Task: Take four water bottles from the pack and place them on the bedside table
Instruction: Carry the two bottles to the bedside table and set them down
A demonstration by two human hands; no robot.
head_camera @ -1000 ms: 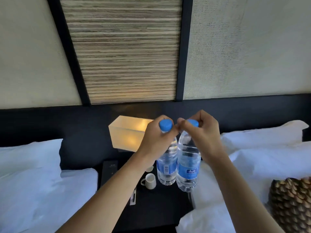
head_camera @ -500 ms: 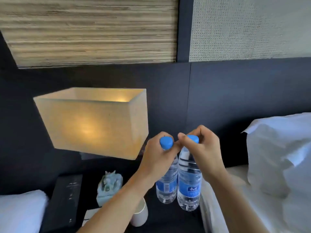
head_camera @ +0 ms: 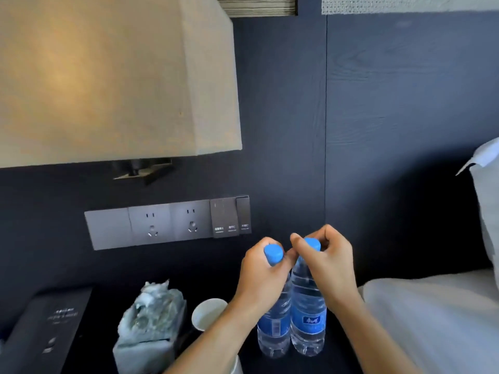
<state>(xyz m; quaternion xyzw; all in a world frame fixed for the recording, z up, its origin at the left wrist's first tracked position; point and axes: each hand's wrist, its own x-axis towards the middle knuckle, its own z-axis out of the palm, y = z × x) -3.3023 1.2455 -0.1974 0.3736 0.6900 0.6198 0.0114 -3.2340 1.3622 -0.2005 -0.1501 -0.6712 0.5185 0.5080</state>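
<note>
Two clear water bottles with blue caps and blue labels stand side by side over the dark bedside table (head_camera: 340, 360), near its right edge. My left hand (head_camera: 260, 276) grips the neck of the left bottle (head_camera: 272, 329). My right hand (head_camera: 328, 265) grips the neck of the right bottle (head_camera: 307, 319). The two hands touch at the thumbs. Both bottles are upright; their bases look at or just above the tabletop, and I cannot tell which. The pack is not in view.
A white cup (head_camera: 208, 313) and a grey-green stone figure (head_camera: 154, 317) stand left of the bottles. A dark box (head_camera: 51, 327) lies at far left. A lit lampshade (head_camera: 113, 76) hangs above, a socket panel (head_camera: 167, 222) on the wall. White bedding (head_camera: 437, 319) borders the right.
The camera has moved closer and lower toward the table. Both hands with the bottles have gone down toward the tabletop, still gripping the necks.
</note>
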